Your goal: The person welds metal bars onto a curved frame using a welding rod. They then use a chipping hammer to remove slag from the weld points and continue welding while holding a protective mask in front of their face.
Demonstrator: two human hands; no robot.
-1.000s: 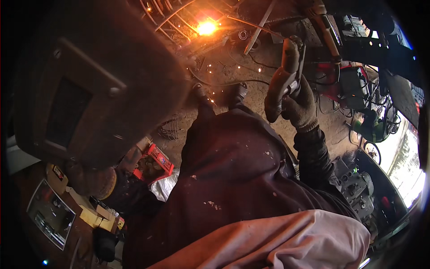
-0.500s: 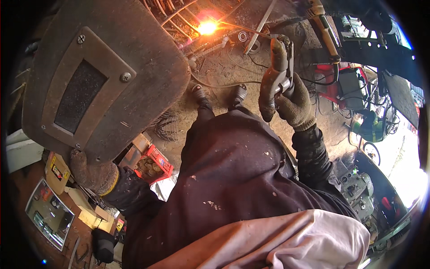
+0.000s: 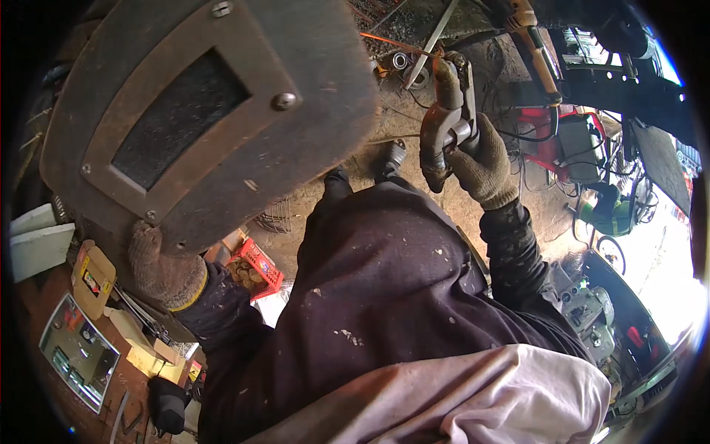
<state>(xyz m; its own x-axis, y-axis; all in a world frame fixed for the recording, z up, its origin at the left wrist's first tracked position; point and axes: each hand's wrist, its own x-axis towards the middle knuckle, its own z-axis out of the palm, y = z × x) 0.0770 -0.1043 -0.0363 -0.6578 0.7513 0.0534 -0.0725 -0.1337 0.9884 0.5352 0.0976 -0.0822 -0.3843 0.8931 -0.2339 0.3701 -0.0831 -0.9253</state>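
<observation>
A gloved left hand (image 3: 168, 268), mine, is closed at the lower edge of a dark welding shield (image 3: 322, 140). The grip itself is hidden by the shield, which has a framed dark window (image 3: 181, 118) and fills the upper left. My right hand (image 3: 484, 166), also gloved, wraps round a worn welding electrode holder (image 3: 447, 103). From its jaws a thin electrode (image 3: 403, 46) points up and left, its end glowing orange beside the shield's edge. What lies behind the shield is hidden.
A tan-handled power tool (image 3: 536, 59) hangs at the upper right, above a red machine (image 3: 580, 144) with cables. Metal rings (image 3: 400, 61) lie beyond the holder. Left of my legs are a red box (image 3: 262, 263) of round pieces and a rectangular mirror (image 3: 79, 354).
The bright welding arc has gone out, leaving a glowing electrode end. The shield has shifted right and up, appearing larger. My right hand with the holder has moved slightly left.
</observation>
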